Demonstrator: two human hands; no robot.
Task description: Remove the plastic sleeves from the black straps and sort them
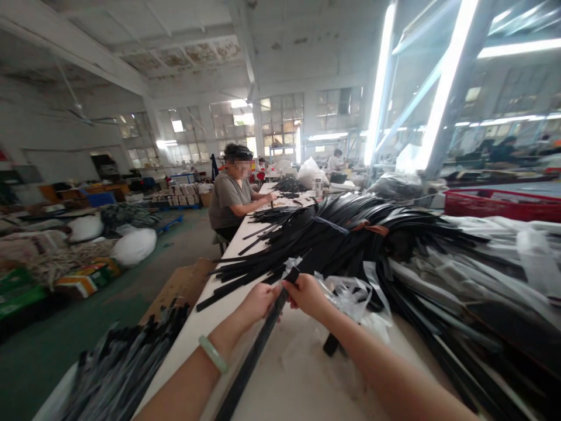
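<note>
A long black strip runs from the bottom of the view up to my two hands, over a white table. My left hand, below a pale green bangle, has its fingers closed on the strip. Close beside it, my right hand pinches the strip near its upper end. A bit of clear plastic shows at that end. Just beyond my hands lies a large pile of black strips, bound in places with ties. Crumpled clear plastic lies right of my right hand.
A person in a grey shirt sits at the table's left side, hands over it. More wrapped strips stand at the lower left, beside cardboard. A red crate and white plastic-wrapped bundles are at the right.
</note>
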